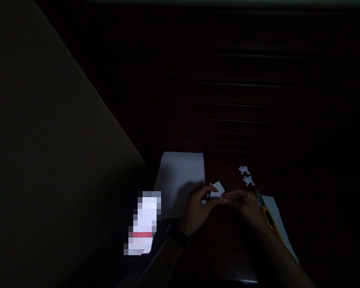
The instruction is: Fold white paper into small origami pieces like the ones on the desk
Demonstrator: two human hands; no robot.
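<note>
Between my two hands is a small piece of white paper [217, 188], which looks folded. My left hand [197, 204], with a dark band on its wrist, is closed on the paper's left side and lower edge. From the other side, my right hand [245, 204] pinches the lower right edge, its fingertips meeting those of the left. Several small white paper scraps or folded bits [204, 201] lie partly hidden behind my left fingers. Dim light hides the finer folds.
A large white sheet [183, 172] lies left of my hands, with a bright blurred-out screen [147, 220] nearer me. Small folded paper pieces [245, 176] lie at the right. A yellow-handled blade tool [268, 218] rests by another white sheet [280, 224] on the dark table [216, 248].
</note>
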